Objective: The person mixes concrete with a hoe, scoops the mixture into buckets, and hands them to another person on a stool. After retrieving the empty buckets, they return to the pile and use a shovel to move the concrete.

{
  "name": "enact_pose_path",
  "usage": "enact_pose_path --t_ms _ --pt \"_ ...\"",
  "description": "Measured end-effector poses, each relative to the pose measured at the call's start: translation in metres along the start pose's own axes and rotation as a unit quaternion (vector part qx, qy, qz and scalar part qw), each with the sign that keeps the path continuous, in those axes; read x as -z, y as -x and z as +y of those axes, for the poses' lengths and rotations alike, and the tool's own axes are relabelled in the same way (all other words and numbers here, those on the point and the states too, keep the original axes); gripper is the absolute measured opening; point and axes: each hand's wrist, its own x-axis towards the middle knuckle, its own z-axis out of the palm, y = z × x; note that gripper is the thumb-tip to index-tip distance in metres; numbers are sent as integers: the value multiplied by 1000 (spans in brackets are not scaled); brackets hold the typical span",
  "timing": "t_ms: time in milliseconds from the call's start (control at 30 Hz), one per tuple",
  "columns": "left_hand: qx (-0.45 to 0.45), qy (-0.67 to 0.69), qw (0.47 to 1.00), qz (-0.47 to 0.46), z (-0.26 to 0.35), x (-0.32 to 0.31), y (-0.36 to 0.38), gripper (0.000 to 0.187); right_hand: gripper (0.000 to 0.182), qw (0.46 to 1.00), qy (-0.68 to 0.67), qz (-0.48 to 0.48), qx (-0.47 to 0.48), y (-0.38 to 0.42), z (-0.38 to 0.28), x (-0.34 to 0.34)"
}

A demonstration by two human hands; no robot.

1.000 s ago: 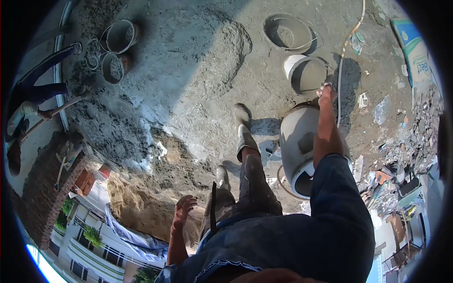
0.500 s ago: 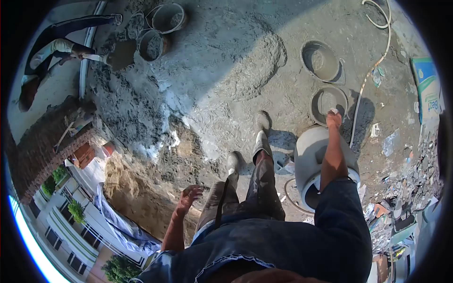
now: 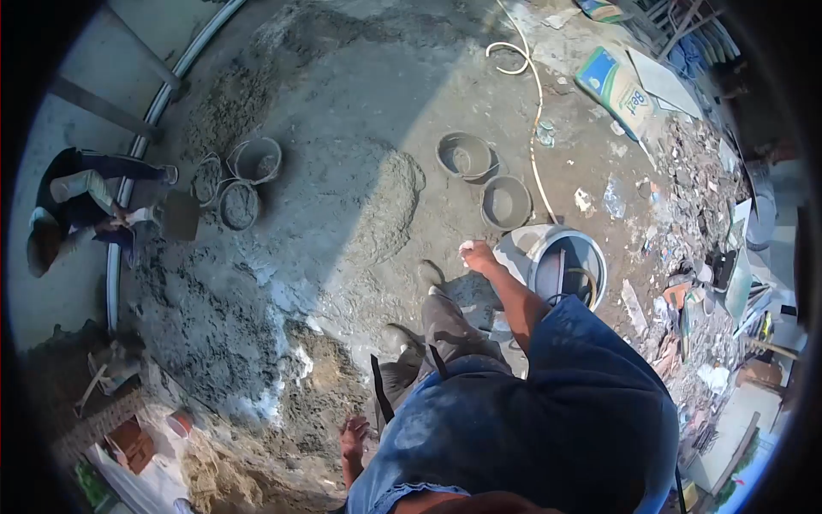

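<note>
My right hand (image 3: 479, 255) is closed in front of my body, beside a large grey drum (image 3: 604, 276). Something pale shows at its fingertips, too small to name. Just beyond this hand stands a black bucket (image 3: 505, 204) with a grey inside, and a second bucket (image 3: 464, 157) is behind it, holding some grey material. My left hand (image 3: 353, 435) hangs low by my leg with its fingers apart and nothing visible in it. Wet grey mortar (image 3: 390, 206) lies heaped on the ground ahead of my boots.
At the left a co-worker (image 3: 73, 197) bends over with a shovel (image 3: 179, 215) near more buckets (image 3: 239, 206). A pale hose (image 3: 537, 111) runs across the ground to the drum. Rubble (image 3: 676, 248) and a printed sack (image 3: 612, 90) lie to the right; sand (image 3: 214, 475) is lower left.
My view has turned to the right, showing more of the rubble and the drum's opening. My right hand, earlier over the rim of the nearer bucket, is now apart from it.
</note>
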Motion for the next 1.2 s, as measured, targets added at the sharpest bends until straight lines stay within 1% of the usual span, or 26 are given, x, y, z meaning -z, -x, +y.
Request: enact_pose_path --t_ms 33,67,100,133,167,200,267,300,367,400,467,500,533,567,600,633,667,733,767,833,900,933,967,1067,1133,1200 --pt "17 90 994 -61 -49 50 -47 49 25 997 71 2 -8 10 8 -19" --pt "50 56 997 -29 -41 68 -49 49 31 990 128 44 30 16 27 -52" --pt "69 28 997 -4 -28 76 -49 48 37 944 303 -37 127 69 -15 -50" --pt "76 8 997 11 -15 80 -54 47 55 977 128 -149 -83 98 -38 -63" --pt "69 -6 997 19 -2 86 -59 47 78 957 213 -176 -88 114 -37 -97" --pt "60 -18 998 24 12 91 -67 46 90 952 137 -261 -79 158 -71 -91" --pt "34 -34 998 28 41 103 -82 45 83 949 154 -269 -55 187 -106 -87" --pt "20 -41 999 27 57 107 -84 44 83 951 153 -263 -50 174 -108 -93" --pt "-8 -46 999 28 82 117 -87 43 72 867 204 -454 19 138 -117 -111" --pt "-19 -44 998 30 87 125 -87 42 72 864 212 -457 23 141 -135 -107" --pt "-26 -22 998 44 82 143 -81 41 42 898 196 -393 -28 151 -167 -99" --pt "-309 -94 931 -169 101 152 -81 40 38 917 215 -337 0 133 -158 -112" --pt "-116 64 991 -12 118 156 -89 44 36 924 237 -297 39 108 -142 -133" --pt "-145 17 989 15 141 160 -84 44 28 944 245 -206 77 84 -123 -155" --pt "-187 65 979 39 158 162 -79 31 24 946 269 -163 80 70 -122 -167" --pt "-207 85 974 45 174 171 -79 33 21 949 247 -198 -4 44 -113 -182" --pt "-214 88 971 60 188 181 -75 34 18 946 221 -224 -77 53 -149 -185" --pt "-233 125 959 105 199 203 -62 36 15 932 269 -214 -117 51 -207 -208" --pt "-211 142 961 111 190 214 -54 36 15 919 295 -237 -113 36 -218 -225" --pt "-153 141 971 116 171 239 -40 33 15 894 360 -266 14 -13 -247 -271" --pt "-109 172 965 167 154 254 -28 31 15 878 336 -288 184 -54 -300 -323" --pt "-64 192 957 209 140 259 -21 30 16 923 226 -301 84 -43 -360 -344" --pt "-29 225 946 233 119 266 -23 29 17 934 180 -299 79 -32 -418 -365" --pt "14 317 911 265 78 269 -13 28 23 925 159 -307 157 -44 -534 -436" --pt "40 336 900 274 75 263 -6 26 21 933 132 -291 166 -12 -613 -468" --pt "25 386 890 241 79 259 -6 23 23 929 125 -312 155 -7 -651 -508"
